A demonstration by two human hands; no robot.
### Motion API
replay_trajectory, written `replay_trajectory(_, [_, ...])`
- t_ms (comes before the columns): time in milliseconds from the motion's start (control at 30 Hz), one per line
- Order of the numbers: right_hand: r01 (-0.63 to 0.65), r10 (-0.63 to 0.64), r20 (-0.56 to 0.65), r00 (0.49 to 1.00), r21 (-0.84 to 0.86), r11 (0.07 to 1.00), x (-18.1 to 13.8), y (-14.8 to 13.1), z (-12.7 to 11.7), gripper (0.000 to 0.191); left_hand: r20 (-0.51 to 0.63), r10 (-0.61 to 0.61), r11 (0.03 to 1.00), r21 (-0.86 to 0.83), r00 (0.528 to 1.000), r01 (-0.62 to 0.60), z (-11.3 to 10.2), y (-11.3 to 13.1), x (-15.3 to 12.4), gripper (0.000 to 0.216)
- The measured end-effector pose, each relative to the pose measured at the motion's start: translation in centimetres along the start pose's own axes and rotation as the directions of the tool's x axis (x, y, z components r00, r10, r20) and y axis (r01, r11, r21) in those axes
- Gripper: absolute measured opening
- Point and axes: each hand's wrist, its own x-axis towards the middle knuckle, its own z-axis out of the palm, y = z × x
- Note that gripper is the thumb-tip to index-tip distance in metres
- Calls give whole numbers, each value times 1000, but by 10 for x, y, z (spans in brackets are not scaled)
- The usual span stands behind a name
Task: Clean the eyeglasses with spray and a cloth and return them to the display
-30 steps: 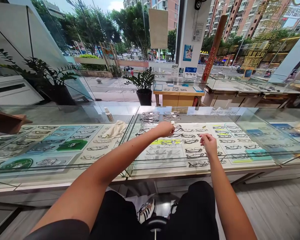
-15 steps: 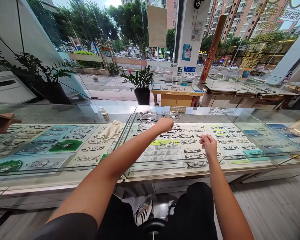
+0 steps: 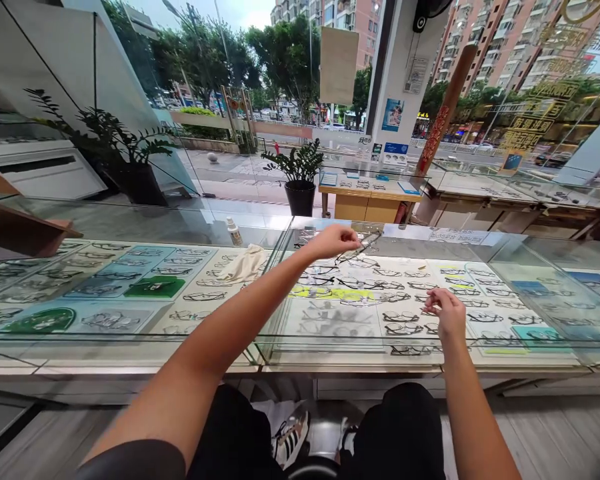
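My left hand (image 3: 334,241) reaches over the glass display case (image 3: 275,267), its fingers closed on a pair of eyeglasses (image 3: 364,248). The thin-framed glasses tilt out to the right of the fingertips, above the counter. Over the case's right part hovers my right hand (image 3: 446,309), fingers loosely curled and a little apart, with nothing visible in them. Under and around both hands lie rows of eyeglass frames (image 3: 401,317), some hidden by my left forearm.
A crumpled cream cloth (image 3: 244,265) and a small spray bottle (image 3: 234,231) rest on the glass left of my arm. At the far left a brown object (image 3: 23,227) juts over the counter. Beyond the case stand a potted plant (image 3: 300,190) and a low display table (image 3: 367,197).
My left hand has lifted, and the eyeglasses now show clearly in its fingers. My right hand stays low over the case, fingers still curled. The view has shifted slightly left and up.
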Motion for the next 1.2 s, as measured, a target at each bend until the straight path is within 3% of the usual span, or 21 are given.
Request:
replay_trajectory(67, [0,0,6,1000,-8,1000,0,2,-2,29,-123,-9,967,-254,992,-23,-21,-16,-14,42])
replay_trajectory(167, [34,-34,-19,999,-19,999,-3,0,4,24,-250,-118,869,-494,961,-22,-42,-49,-34,49])
replay_trajectory(267, [158,-158,-8,987,-22,987,-16,-15,35,21,-328,-261,784,-621,908,1,-46,-79,-47,58])
replay_trajectory(367, [308,-290,190,938,-74,948,-32,-39,93,24,-357,-337,738,-675,871,9,-41,-98,-53,63])
replay_trajectory(533, [545,-402,508,761,-166,822,-36,-70,213,26,-370,-305,720,-692,877,-42,-39,-103,-63,60])
replay_trajectory(600, [605,-394,598,698,-199,771,-31,-69,251,26,-365,-314,699,-713,876,-47,-38,-100,-67,58])
replay_trajectory(667, [599,-352,647,676,-205,774,-27,-62,274,27,-343,-317,673,-739,884,-45,-35,-97,-70,56])
replay_trajectory(767, [551,-317,672,669,-163,818,-24,-47,284,27,-315,-290,651,-757,904,-55,-28,-93,-71,52])
replay_trajectory(933, [401,-279,659,698,-38,915,-28,-37,273,27,-336,-249,680,-728,908,-83,-21,-92,-70,45])
replay_trajectory(1200, [329,-286,642,712,56,943,-29,-38,274,30,-298,-178,696,-712,938,-94,-23,-92,-72,42])
